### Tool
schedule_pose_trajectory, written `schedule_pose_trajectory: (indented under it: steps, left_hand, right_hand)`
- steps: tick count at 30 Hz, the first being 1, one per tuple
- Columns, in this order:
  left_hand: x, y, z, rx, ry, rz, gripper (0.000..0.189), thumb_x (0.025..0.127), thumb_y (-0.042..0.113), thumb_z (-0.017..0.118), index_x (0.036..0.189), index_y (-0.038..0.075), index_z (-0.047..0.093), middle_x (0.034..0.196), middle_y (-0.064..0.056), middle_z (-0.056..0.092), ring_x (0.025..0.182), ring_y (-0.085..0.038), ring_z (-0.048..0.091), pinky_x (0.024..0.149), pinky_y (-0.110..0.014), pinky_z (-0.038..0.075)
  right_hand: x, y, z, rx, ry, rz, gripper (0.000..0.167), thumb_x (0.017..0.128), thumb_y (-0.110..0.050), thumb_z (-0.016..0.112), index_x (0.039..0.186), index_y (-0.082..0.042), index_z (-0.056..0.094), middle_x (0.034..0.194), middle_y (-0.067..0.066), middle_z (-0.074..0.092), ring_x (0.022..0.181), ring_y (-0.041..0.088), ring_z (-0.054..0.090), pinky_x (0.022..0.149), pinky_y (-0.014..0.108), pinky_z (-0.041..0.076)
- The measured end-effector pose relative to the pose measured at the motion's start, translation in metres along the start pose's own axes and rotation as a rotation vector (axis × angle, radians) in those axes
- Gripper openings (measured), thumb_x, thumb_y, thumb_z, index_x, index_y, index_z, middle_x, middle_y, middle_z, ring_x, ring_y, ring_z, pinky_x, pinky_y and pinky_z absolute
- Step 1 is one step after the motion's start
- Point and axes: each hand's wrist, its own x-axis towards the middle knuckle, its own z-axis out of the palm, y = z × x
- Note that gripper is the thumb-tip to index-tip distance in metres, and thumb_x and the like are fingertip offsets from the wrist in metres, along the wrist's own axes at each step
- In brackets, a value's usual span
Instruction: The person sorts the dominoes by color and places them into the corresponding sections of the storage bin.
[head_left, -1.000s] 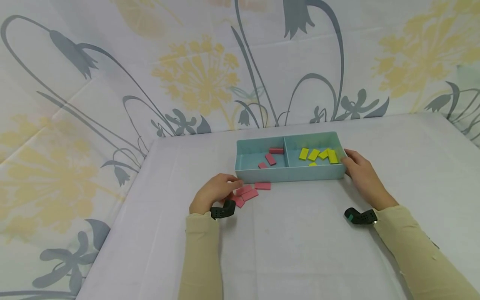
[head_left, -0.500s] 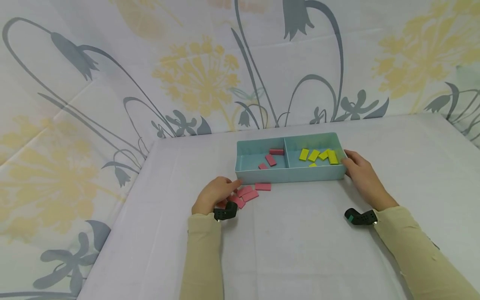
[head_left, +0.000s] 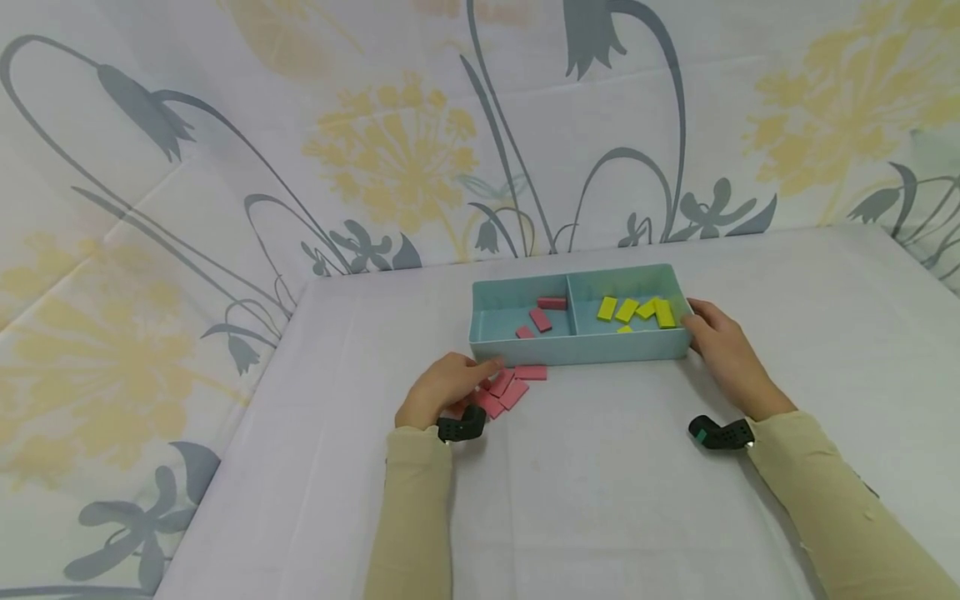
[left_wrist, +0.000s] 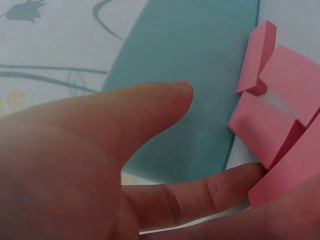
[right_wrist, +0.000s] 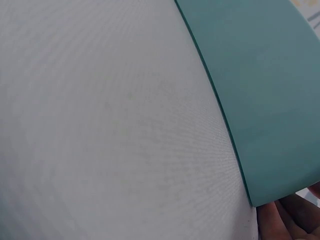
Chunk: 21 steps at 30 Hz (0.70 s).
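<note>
A pale blue two-compartment box (head_left: 577, 351) lies on the white-covered table. Close in front of its left end, my left hand (head_left: 442, 387) is low over a cluster of flat pink domino-like blocks (head_left: 514, 395). In the left wrist view, the thumb (left_wrist: 165, 100) extends apart from the blocks, and a nearly straight finger (left_wrist: 220, 192) reaches right to their edges. My right hand (head_left: 729, 354) holds the box's right end, thumb at the rim; in the right wrist view, its fingers (right_wrist: 272, 222) curl by the end wall, partly out of frame.
Several pink blocks (head_left: 540, 319) lie in the left compartment, several yellow blocks (head_left: 664, 314) in the right one. A divider (head_left: 572, 304) separates them. Behind the table hangs a flower-patterned cloth (head_left: 405, 150). Black wrist cameras (head_left: 720, 432) sit on both wrists.
My left hand has moved a little to the right, and the loose pink blocks have shifted and turned rightward with it. The right hand and the box stay in place.
</note>
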Motion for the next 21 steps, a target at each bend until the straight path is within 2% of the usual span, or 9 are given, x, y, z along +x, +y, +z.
schedule_pose_trajectory:
  steps: [4,10,16,21]
  left_hand:
    - [-0.001,-0.001,-0.001,-0.001,-0.014,-0.008,0.052,0.079,0.061,0.049,0.086,0.012,0.065,0.066,-0.007,0.058,0.057,-0.019,0.056,0.059,-0.029,0.045]
    - [-0.001,-0.004,-0.002,-0.071,-0.081,-0.004,0.061,0.078,0.064,0.049,0.098,0.007,0.058,0.068,-0.008,0.065,0.062,-0.02,0.063,0.064,-0.03,0.045]
    - [-0.002,-0.009,-0.003,-0.147,-0.092,0.021,0.06,0.077,0.063,0.05,0.096,0.006,0.055,0.065,-0.008,0.066,0.062,-0.022,0.063,0.063,-0.03,0.047]
    - [-0.001,-0.011,-0.005,-0.167,-0.09,0.039,0.054,0.08,0.059,0.05,0.094,0.007,0.055,0.066,-0.008,0.067,0.064,-0.021,0.064,0.06,-0.03,0.047]
  right_hand:
    - [0.0,0.0,0.0,0.008,0.001,-0.001,0.065,0.094,-0.045,0.026,0.143,-0.005,0.008,0.147,0.014,0.009,0.13,0.034,0.019,0.101,0.05,0.024]
    - [-0.001,-0.002,0.0,0.009,0.003,-0.002,0.066,0.094,-0.044,0.025,0.143,-0.004,0.007,0.147,0.015,0.009,0.13,0.035,0.018,0.101,0.051,0.023]
    - [0.0,-0.001,0.0,0.01,-0.006,0.001,0.067,0.094,-0.046,0.026,0.143,-0.005,0.007,0.147,0.015,0.008,0.13,0.036,0.019,0.101,0.051,0.022]
    - [0.0,0.0,0.0,0.016,-0.005,-0.003,0.066,0.094,-0.046,0.026,0.143,-0.005,0.007,0.147,0.015,0.008,0.13,0.036,0.019,0.101,0.052,0.022]
